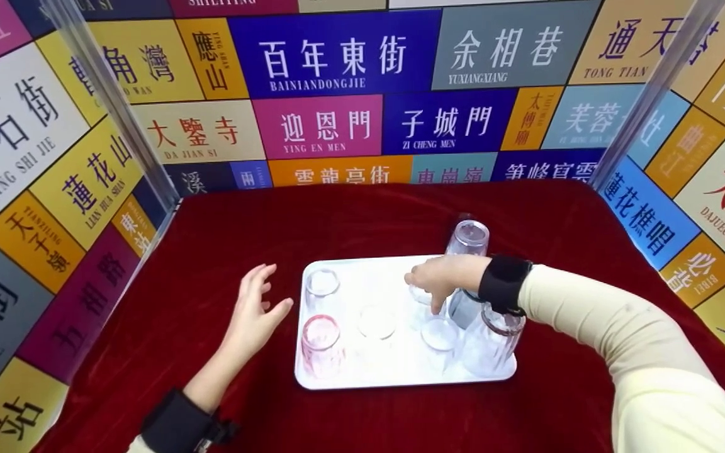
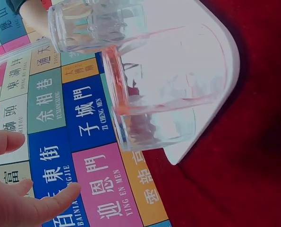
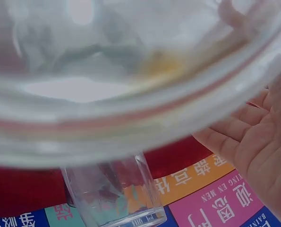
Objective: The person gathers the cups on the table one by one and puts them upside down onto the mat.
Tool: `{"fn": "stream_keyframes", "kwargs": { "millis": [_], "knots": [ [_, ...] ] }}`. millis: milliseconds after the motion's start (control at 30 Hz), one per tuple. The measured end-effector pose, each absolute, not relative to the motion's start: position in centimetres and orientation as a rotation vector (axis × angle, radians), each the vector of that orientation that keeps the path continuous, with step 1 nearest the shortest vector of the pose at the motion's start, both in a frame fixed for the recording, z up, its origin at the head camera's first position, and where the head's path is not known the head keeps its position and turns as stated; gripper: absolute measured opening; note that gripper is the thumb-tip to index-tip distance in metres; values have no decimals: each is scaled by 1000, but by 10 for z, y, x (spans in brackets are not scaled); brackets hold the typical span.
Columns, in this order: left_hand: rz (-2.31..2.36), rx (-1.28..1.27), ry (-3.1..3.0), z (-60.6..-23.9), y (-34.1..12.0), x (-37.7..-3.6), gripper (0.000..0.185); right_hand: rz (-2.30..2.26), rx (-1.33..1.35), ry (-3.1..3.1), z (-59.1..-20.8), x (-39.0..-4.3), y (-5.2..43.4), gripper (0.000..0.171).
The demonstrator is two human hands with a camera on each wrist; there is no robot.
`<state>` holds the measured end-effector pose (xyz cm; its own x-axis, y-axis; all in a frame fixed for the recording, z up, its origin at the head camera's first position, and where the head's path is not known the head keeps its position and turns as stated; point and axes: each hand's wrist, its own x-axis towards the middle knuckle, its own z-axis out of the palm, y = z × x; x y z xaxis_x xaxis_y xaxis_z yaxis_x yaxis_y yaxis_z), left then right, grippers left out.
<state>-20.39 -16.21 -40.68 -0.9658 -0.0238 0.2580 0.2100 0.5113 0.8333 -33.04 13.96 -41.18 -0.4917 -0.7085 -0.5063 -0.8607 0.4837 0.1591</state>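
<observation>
My left hand (image 1: 255, 311) hovers off the left side of the white tray (image 1: 394, 374), its fingers apart and holding nothing. The same hand (image 2: 27, 194) shows spread fingers in the left wrist view. Closest to it are a red-tinted glass (image 1: 321, 349) and a clear glass (image 1: 323, 289) behind it. Over the tray's right half, my right hand (image 1: 441, 277) reaches above a clear glass (image 1: 421, 305), thumb pointing down. In the right wrist view the hand's (image 3: 253, 142) fingers look extended, but their tips are hidden behind a large blurred glass rim (image 3: 83, 125).
More clear glasses stand on the tray: a low one (image 1: 376, 322) at the middle, one (image 1: 440, 336) toward the front, a larger one (image 1: 491, 343) front right. A tall glass (image 1: 471, 236) stands at the back right. Dark red cloth (image 1: 243, 226) covers the table; lettered panels surround it.
</observation>
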Motion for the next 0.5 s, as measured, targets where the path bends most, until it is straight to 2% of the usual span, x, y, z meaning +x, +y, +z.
{"fn": "stream_keyframes", "kwargs": {
  "millis": [200,333,433,500],
  "knots": [
    [-1432,-152,-2522,-410,-164,-201,56,574,-1265,2350,-413,-328,142,68],
    [-1437,-169,-2527,-411,-163,-202,56,473,-1241,2327,-408,-329,146,76],
    [-1447,-177,-2529,-411,-163,-202,56,340,-1252,2372,-396,-330,150,78],
    [-1454,-176,-2530,-410,-164,-202,56,225,-1298,2447,-381,-332,156,73]
  ]
}}
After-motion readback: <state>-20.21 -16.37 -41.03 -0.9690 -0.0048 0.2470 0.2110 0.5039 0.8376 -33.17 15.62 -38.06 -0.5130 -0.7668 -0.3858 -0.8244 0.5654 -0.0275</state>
